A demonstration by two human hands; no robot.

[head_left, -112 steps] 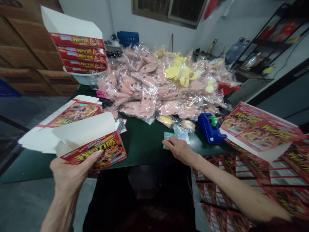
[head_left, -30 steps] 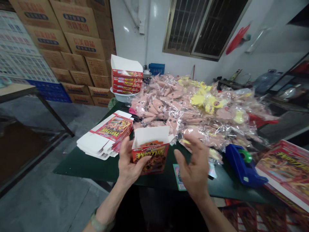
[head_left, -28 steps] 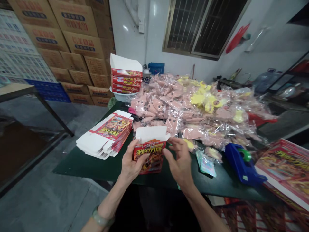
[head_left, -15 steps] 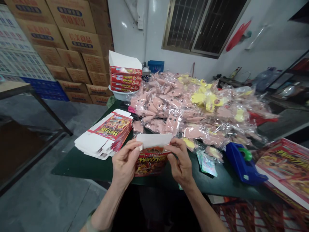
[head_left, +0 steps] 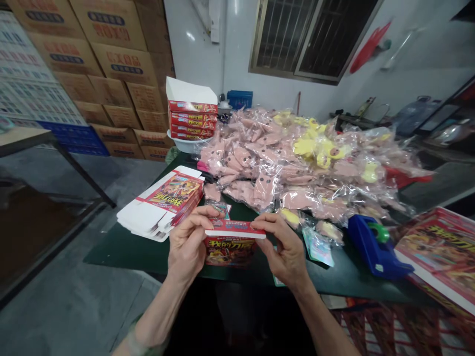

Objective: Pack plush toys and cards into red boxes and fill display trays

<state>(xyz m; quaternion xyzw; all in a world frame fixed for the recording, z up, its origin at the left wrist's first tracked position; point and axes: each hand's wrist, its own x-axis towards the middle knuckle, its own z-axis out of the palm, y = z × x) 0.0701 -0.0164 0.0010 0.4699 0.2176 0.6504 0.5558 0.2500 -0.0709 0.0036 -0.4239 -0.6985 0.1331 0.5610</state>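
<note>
You have the small glossy red printed card box (head_left: 230,251) upright at lower center, its white-edged flap (head_left: 235,232) folded forward over the top. Your left grip (head_left: 208,228) and right grip (head_left: 260,231) are nearly closed, pinching its upper corners from either side, just above the smooth green table (head_left: 148,253), before crinkly clear-bagged pink toys (head_left: 265,185).

Lid flap (head_left: 235,228) of red box (head_left: 230,252), upright before, now folded forward, red print showing, orange contents covered; whether tucked in, hard to tell. Right hand (head_left: 285,247), earlier on cards, now at flap's right end. Left hand (head_left: 188,243) shifted from front panel to flap's left end.
</note>
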